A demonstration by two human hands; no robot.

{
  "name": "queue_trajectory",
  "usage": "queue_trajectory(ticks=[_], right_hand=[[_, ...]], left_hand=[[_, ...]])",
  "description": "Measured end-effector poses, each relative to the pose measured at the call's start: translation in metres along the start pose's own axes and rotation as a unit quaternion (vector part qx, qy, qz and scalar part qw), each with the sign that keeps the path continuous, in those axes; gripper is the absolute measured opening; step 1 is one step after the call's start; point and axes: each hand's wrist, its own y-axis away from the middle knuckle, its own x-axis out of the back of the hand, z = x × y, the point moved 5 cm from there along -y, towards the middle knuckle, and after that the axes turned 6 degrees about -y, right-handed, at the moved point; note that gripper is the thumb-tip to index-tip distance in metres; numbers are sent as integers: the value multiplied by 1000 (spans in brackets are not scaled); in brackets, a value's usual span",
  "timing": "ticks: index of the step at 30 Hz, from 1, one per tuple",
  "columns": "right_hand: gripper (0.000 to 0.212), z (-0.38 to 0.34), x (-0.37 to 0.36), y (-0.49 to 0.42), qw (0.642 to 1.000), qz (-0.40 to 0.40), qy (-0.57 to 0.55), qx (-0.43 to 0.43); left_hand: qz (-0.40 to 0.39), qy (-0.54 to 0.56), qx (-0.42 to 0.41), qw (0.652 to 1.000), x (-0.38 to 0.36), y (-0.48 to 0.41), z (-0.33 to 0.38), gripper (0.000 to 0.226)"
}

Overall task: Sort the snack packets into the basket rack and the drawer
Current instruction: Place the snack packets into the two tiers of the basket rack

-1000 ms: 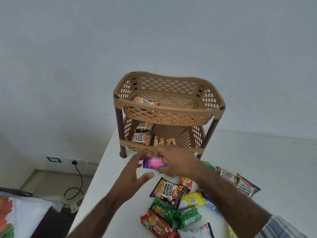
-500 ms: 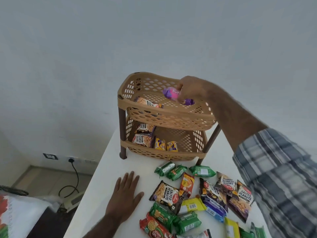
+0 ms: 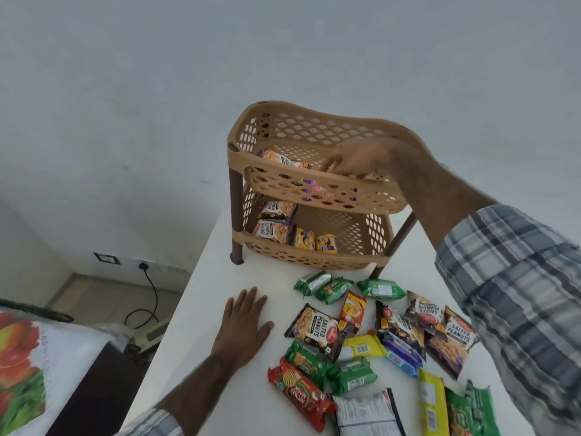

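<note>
A tan two-tier basket rack (image 3: 314,127) stands at the back of the white table (image 3: 207,297). My right hand (image 3: 358,160) hovers over the top basket with fingers spread and nothing in it. A purple packet (image 3: 325,191) lies in the top basket beneath that hand, seen through the mesh, beside a peanut packet (image 3: 283,158). The lower basket holds two peanut packets (image 3: 275,229) and two small yellow packets (image 3: 314,240). My left hand (image 3: 243,325) rests flat on the table, palm down. Several snack packets (image 3: 317,327) lie loose in front of the rack.
The table's left edge drops to the floor, where a wall socket with a black cable (image 3: 144,265) sits. A floral-printed cloth (image 3: 22,369) covers something at the lower left. The plain wall stands close behind the rack.
My right hand carried the purple packet from the table up to the top basket and let it go there. My left hand settled flat on the table.
</note>
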Motion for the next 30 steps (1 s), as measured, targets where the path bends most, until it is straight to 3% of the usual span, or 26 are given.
queue_trajectory(ticks=[3, 6, 9, 11, 14, 16, 21, 26, 30], right_hand=[[38, -1, 6, 41, 970, 204, -95, 93], [22, 8, -19, 99, 889, 378, -199, 166], [8, 30, -89, 152, 848, 451, -261, 101], [6, 58, -153, 161, 862, 399, -313, -12], [36, 98, -237, 150, 896, 205, -346, -188], [43, 116, -269, 142, 887, 157, -361, -240], [31, 132, -284, 124, 844, 178, -442, -246], [19, 127, -286, 107, 859, 166, -429, -224], [6, 115, -276, 116, 832, 182, -486, -196]], left_hand=[[-9, 74, -1, 997, 14, 8, 22, 61], [-28, 125, 21, 992, 18, 19, 47, 61], [-53, 193, 93, 975, 18, 15, 58, 57], [-84, 219, 114, 965, 19, 5, 64, 57], [-127, 224, 126, 958, 17, -7, 72, 58], [-139, 221, 127, 957, 17, -12, 76, 61], [-147, 199, 130, 960, 17, -15, 83, 67], [-125, 228, 115, 959, 21, -11, 92, 48], [-110, 271, 152, 944, 31, 0, 89, 61]])
